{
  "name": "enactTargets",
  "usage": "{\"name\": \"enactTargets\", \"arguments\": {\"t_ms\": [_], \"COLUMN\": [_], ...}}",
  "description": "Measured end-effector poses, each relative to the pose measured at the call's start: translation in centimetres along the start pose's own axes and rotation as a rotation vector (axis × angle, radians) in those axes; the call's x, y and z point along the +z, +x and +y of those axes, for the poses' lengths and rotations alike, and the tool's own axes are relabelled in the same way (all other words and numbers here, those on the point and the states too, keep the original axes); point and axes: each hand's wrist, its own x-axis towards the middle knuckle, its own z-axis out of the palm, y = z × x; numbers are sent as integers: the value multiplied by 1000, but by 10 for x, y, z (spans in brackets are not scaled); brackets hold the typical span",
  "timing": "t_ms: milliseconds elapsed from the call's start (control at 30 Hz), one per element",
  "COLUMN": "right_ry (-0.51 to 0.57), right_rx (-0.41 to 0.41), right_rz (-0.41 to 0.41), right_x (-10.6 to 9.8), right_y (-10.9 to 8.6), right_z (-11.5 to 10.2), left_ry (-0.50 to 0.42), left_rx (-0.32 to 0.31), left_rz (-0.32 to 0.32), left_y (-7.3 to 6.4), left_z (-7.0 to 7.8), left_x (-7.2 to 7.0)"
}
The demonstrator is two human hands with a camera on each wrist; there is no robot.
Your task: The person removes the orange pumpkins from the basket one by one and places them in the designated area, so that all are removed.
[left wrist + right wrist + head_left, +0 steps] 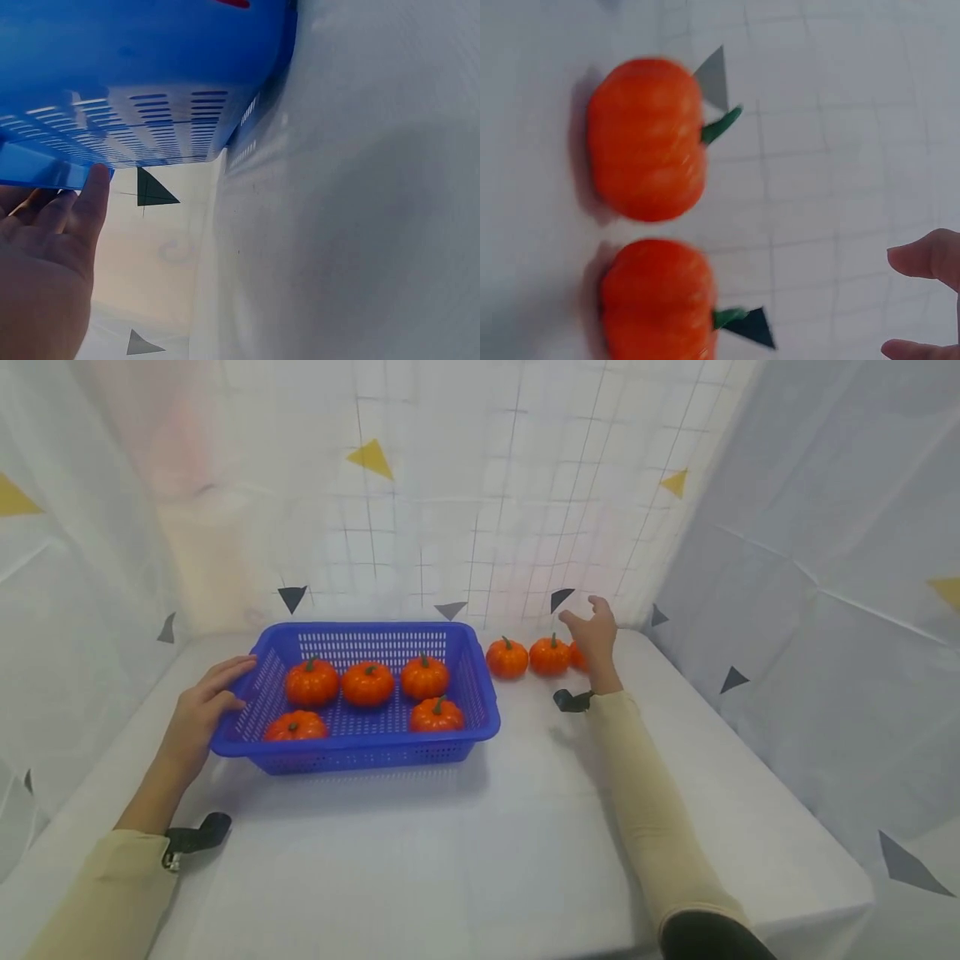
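Observation:
Several small orange pumpkins with green stems sit inside a blue plastic basket with slotted walls. My left hand holds the basket's left rim; in the left wrist view, the thumb touches the rim's edge. Outside the basket, three more pumpkins stand in a row to its right: a near one, a middle one and a third partly hidden behind the right hand. My right hand hovers over the row's right end, its thumb and fingers spread apart, holding nothing.
A white cloth covers the table. Behind it rises a white gridded backdrop with yellow and dark triangles, and white sheets hang at both sides. Each wrist carries a small dark camera mount.

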Motion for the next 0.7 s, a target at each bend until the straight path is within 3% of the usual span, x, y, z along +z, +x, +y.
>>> {"name": "enactTargets", "arguments": {"t_ms": [133, 300, 433, 700], "right_ry": [-32, -91, -61, -9], "right_rx": [-26, -51, -100, -286], "right_rz": [-130, -410, -602, -756], "right_x": [-1, -6, -8, -3], "right_y": [-10, -24, -40, -63], "right_z": [-28, -59, -76, -101], "left_ry": [5, -9, 1, -19], "left_rx": [1, -7, -6, -23], "left_rz": [1, 2, 10, 9], "left_y": [1, 2, 2, 5], "left_z": [2, 5, 4, -3], "left_x": [-1, -2, -4, -2]}}
